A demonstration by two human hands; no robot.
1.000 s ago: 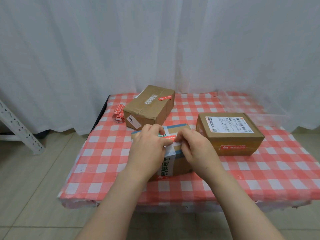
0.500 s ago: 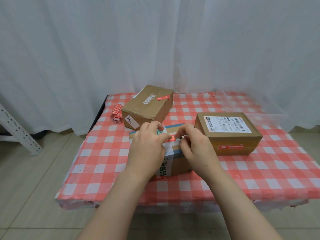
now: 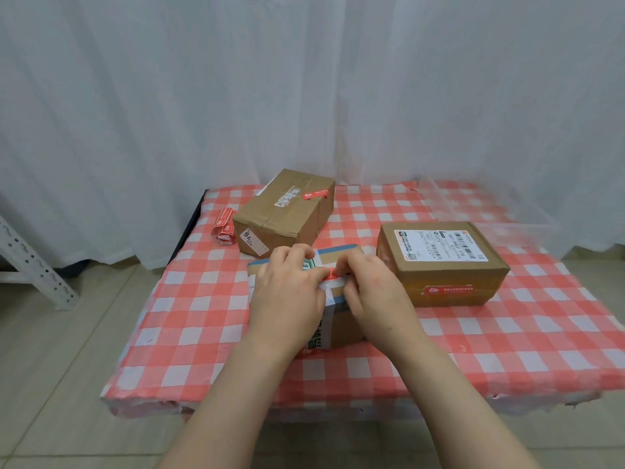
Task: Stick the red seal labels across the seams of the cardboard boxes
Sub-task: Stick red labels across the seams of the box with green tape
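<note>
A cardboard box with blue and white tape (image 3: 341, 321) sits at the table's middle, mostly covered by my hands. My left hand (image 3: 287, 292) and my right hand (image 3: 372, 289) both lie on its top, and their fingertips meet on a red seal label (image 3: 333, 273) lying on the box top. Whether the fingers pinch the label or only press it down I cannot tell. A second box (image 3: 284, 214) at the back left bears a red seal on its top. A third box (image 3: 443, 262) at the right has a red seal on its front side.
A folded strip of red seal labels (image 3: 224, 226) lies left of the back box. The red-and-white checked tablecloth (image 3: 189, 319) covers the low table. A white curtain hangs behind; a white metal rack leg (image 3: 30, 262) stands at the far left on the tiled floor.
Both hands stay on the middle box. My right fingertips have shifted slightly along the red label towards my left thumb. The boxes have not moved.
</note>
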